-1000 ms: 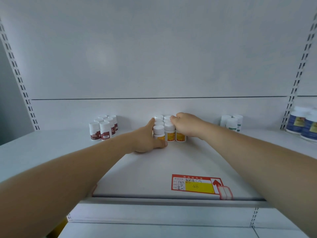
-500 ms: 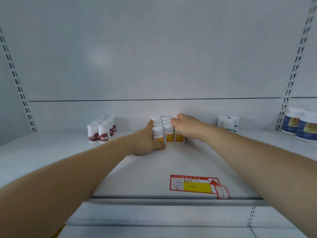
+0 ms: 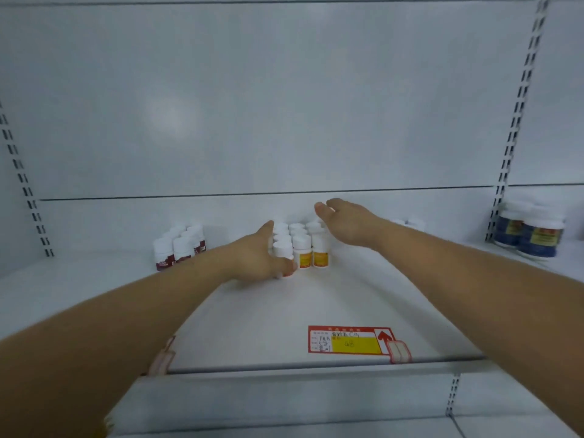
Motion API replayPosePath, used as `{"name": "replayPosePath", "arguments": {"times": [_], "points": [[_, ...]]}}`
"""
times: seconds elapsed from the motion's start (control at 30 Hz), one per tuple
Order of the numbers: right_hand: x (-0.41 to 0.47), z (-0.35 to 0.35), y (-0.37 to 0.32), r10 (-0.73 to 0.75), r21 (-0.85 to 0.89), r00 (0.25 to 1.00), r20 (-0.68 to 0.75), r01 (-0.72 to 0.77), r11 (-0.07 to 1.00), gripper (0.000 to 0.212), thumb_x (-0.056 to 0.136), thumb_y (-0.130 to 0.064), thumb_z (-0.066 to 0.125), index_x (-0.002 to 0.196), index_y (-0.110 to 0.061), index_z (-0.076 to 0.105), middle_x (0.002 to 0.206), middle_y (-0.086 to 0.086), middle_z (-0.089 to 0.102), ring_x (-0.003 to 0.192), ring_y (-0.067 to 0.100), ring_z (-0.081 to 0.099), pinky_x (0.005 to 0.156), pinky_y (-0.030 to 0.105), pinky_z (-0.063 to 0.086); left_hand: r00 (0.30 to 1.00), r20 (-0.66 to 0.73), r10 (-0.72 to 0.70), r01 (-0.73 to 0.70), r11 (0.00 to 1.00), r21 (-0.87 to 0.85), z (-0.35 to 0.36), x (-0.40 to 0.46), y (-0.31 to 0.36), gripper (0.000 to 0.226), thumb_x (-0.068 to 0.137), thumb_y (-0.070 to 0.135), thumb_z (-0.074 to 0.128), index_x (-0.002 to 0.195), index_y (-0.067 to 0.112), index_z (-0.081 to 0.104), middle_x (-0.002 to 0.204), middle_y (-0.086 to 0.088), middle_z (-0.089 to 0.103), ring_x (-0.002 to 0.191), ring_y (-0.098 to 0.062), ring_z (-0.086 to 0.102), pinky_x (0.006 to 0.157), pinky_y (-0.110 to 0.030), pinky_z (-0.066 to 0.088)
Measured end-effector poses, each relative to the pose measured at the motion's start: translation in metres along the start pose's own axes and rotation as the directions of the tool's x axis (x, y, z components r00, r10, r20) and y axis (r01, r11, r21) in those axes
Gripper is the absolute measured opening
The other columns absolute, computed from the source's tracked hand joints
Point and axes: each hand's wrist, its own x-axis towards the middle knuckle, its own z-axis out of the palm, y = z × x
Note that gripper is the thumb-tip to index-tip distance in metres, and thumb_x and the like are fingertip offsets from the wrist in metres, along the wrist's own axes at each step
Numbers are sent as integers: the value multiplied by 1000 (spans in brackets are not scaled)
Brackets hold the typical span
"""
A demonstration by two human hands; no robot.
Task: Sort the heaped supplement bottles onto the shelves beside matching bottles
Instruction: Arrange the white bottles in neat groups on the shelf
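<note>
**Orange-label group nearly squared up**

Between the two hands stood the orange-label bottles (image 3: 302,245), upright in close rows on the shelf (image 3: 284,311). The left hand (image 3: 262,254) cupped the front-left bottle (image 3: 283,254), fingers curled round its base; the label was hidden, so its match was only likely. The right hand (image 3: 347,224) hovered just above the group's right side, fingers relaxed, holding nothing. Left of the left hand stood the maroon-label bottles (image 3: 178,248); well right of the right hand, the blue-label jars (image 3: 531,238). No heap was in view, so what remained could not be judged. Half a second earlier the right hand rested on the right-hand bottles; it had since lifted clear, while the left hand kept its hold.
</note>
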Motion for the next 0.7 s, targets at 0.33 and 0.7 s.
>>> {"name": "replayPosePath", "arguments": {"times": [0.33, 0.7], "points": [[-40, -81, 53, 125, -196, 978, -168, -158, 968, 55, 102, -46, 25, 136, -9, 46, 141, 13, 47, 128, 31, 42, 99, 35, 32, 965, -22, 260, -249, 941, 228, -6, -2, 66, 87, 86, 51, 58, 152, 23, 10, 159, 4, 10, 144, -16, 18, 111, -27, 19], [-24, -82, 161, 36, -251, 999, 41, -24, 968, 58, 96, -32, 52, 148, -17, 30, 150, 9, 37, 134, 26, 38, 105, 29, 30, 997, 7, 72, -73, 995, 68, 90, 65, 141, 87, 88, 40, 62, 151, 17, 8, 153, -5, 29, 135, -22, 36, 103, -29, 32]]}}
